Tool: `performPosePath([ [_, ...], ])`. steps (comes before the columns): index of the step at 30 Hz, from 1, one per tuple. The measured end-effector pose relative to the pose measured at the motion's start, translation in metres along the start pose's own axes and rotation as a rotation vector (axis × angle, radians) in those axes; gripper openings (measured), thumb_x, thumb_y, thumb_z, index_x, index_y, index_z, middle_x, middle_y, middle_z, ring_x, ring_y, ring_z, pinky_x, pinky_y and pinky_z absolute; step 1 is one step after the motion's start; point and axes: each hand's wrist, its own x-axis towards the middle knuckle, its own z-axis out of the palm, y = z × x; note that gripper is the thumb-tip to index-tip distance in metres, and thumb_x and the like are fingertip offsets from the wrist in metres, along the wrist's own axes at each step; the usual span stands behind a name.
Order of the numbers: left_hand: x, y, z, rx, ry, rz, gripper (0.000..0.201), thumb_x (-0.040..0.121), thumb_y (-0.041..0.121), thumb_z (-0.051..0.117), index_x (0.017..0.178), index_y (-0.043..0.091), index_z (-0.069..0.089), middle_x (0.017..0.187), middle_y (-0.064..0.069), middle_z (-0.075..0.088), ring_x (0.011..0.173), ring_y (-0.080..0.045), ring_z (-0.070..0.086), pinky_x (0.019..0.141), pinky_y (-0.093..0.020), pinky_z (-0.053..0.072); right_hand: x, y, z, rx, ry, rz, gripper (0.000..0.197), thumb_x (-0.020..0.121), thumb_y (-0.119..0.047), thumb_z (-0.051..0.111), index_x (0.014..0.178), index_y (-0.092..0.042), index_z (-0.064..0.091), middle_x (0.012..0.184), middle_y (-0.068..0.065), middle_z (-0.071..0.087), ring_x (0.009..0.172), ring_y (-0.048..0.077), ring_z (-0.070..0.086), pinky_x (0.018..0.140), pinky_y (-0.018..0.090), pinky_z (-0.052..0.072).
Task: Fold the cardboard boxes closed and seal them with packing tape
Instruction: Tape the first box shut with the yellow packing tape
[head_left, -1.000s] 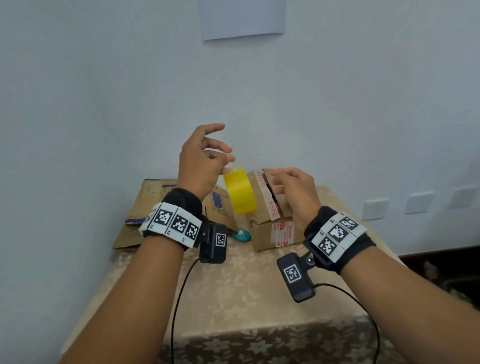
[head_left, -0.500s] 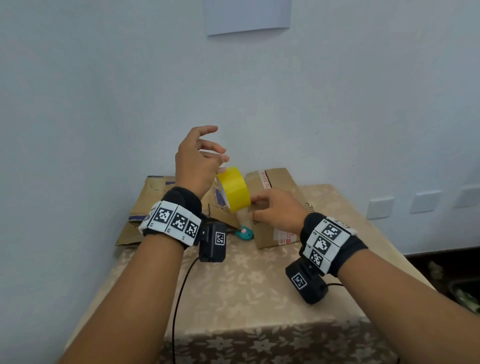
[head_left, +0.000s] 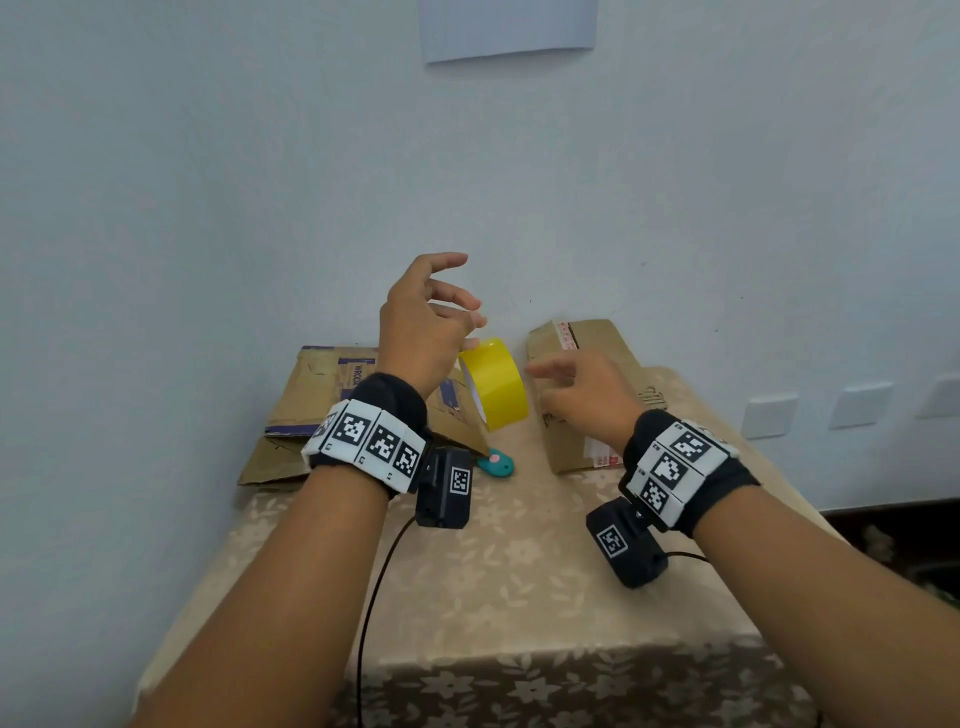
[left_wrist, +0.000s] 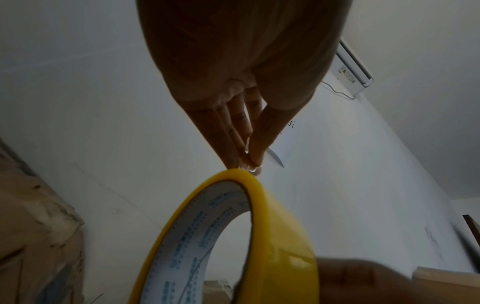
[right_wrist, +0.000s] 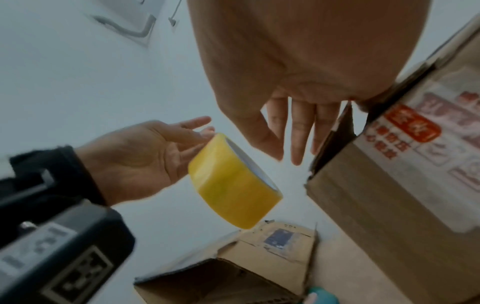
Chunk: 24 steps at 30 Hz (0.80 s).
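- far left: flattened box (head_left: 332, 410) lies against the wall on the tabletop (head_left: 519, 587), flaps loose. i judge it is waiting its turn, out of the working space.
- my left hand (head_left: 421, 338) is raised above it. thumb and fingers (left_wrist: 235, 139) pinch the top of the yellow tape roll (head_left: 493, 384), other fingers spread; the roll hangs in the air, i think held high to keep it free for finding the tape end.
- below the roll, a small teal thing (head_left: 497, 465) sits on the tabletop; cannot tell what it is.
- my right hand (head_left: 582, 395) hovers just beside the roll, fingers relaxed and straight, holding nothing, probably about to take the tape end.
- right: small cardboard box (head_left: 587, 395) upright near the wall, top seam with old printed tape, not yet resealed as far as i can judge.
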Motion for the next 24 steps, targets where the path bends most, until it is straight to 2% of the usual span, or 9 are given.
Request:
performPosePath([
  [3, 0.000, 0.000, 0.000, 0.006, 0.000, -0.004, 0.058, 0.082, -0.007, 0.074, 0.129, 0.025, 0.060, 0.095, -0.006, 0.071, 0.085, -0.023, 0.074, 0.065, -0.034, 0.063, -0.005, -0.011, -0.001, 0.134, 0.090, -0.085, 0.032, 0.094, -0.005, 0.060, 0.118, -0.019, 0.075, 0.114, -0.007, 0.073, 0.106, 0.001, 0.063, 0.088, 0.008, 0.047],
  [5, -0.001, 0.001, 0.001, 0.008, -0.004, 0.000, 0.057, 0.082, -0.006, 0.075, 0.128, 0.025, 0.061, 0.095, -0.005, 0.072, 0.086, -0.023, 0.073, 0.063, -0.031, 0.062, -0.008, -0.017, 0.001, 0.164, 0.147, -0.133, 0.029, 0.095, -0.009, 0.059, 0.118, -0.021, 0.073, 0.105, -0.007, 0.073, 0.097, -0.001, 0.063, 0.074, 0.001, 0.043],
  [7, -0.003, 0.002, 0.001, 0.005, -0.018, 0.000, 0.057, 0.082, -0.006, 0.075, 0.128, 0.025, 0.061, 0.096, -0.006, 0.072, 0.086, -0.024, 0.073, 0.062, -0.030, 0.061, -0.012, -0.023, 0.003, 0.270, 0.123, -0.130, 0.033, 0.098, -0.014, 0.057, 0.128, -0.025, 0.067, 0.103, -0.002, 0.070, 0.098, 0.009, 0.065, 0.078, 0.008, 0.046],
  [9, -0.005, 0.004, 0.001, -0.007, -0.042, -0.005, 0.058, 0.082, -0.007, 0.074, 0.129, 0.024, 0.060, 0.096, -0.008, 0.072, 0.086, -0.025, 0.074, 0.064, -0.033, 0.062, -0.015, -0.029, 0.006, 0.415, 0.006, -0.069, 0.041, 0.101, -0.022, 0.055, 0.141, -0.028, 0.054, 0.113, 0.005, 0.068, 0.103, 0.018, 0.066, 0.090, 0.024, 0.052],
  [12, -0.008, 0.007, 0.001, -0.018, -0.091, 0.000, 0.057, 0.083, -0.007, 0.072, 0.131, 0.022, 0.060, 0.095, -0.008, 0.073, 0.087, -0.028, 0.074, 0.067, -0.039, 0.064, -0.016, -0.033, 0.015, 0.488, -0.137, 0.014, 0.073, 0.092, -0.043, 0.071, 0.154, -0.035, 0.033, 0.131, 0.007, 0.065, 0.117, 0.022, 0.064, 0.104, 0.043, 0.051],
  [14, -0.013, 0.008, 0.001, -0.038, -0.139, -0.002, 0.055, 0.085, -0.007, 0.071, 0.131, 0.022, 0.060, 0.095, -0.009, 0.073, 0.089, -0.030, 0.072, 0.068, -0.040, 0.064, -0.018, -0.032, 0.022, 0.561, -0.197, 0.007, 0.084, 0.088, -0.030, 0.080, 0.155, -0.032, 0.030, 0.124, 0.012, 0.072, 0.112, 0.032, 0.071, 0.105, 0.050, 0.052],
  [17, -0.020, 0.003, 0.000, -0.037, -0.188, -0.002, 0.051, 0.090, -0.007, 0.067, 0.131, 0.023, 0.060, 0.096, -0.010, 0.072, 0.088, -0.029, 0.072, 0.067, -0.037, 0.064, -0.030, -0.029, 0.029, 0.733, -0.304, 0.000, 0.062, 0.097, -0.005, 0.066, 0.146, -0.029, 0.037, 0.112, 0.020, 0.075, 0.095, 0.038, 0.076, 0.088, 0.043, 0.061],
  [21, -0.029, -0.014, 0.001, -0.002, -0.168, -0.004, 0.047, 0.089, -0.006, 0.069, 0.128, 0.021, 0.062, 0.090, -0.008, 0.071, 0.079, -0.021, 0.073, 0.057, -0.022, 0.054, -0.042, -0.023, 0.037, 0.804, -0.350, 0.047, 0.046, 0.101, -0.007, 0.061, 0.139, -0.026, 0.043, 0.102, 0.022, 0.076, 0.077, 0.032, 0.076, 0.072, 0.037, 0.062],
  [24, -0.034, -0.026, 0.004, 0.013, -0.129, 0.000, 0.045, 0.089, -0.005, 0.071, 0.124, 0.022, 0.063, 0.085, -0.005, 0.069, 0.084, -0.020, 0.074, 0.060, -0.026, 0.055, -0.041, -0.019, 0.039, 0.803, -0.355, 0.068, 0.042, 0.100, -0.010, 0.062, 0.139, -0.015, 0.046, 0.095, 0.021, 0.076, 0.072, 0.029, 0.074, 0.070, 0.036, 0.061],
])
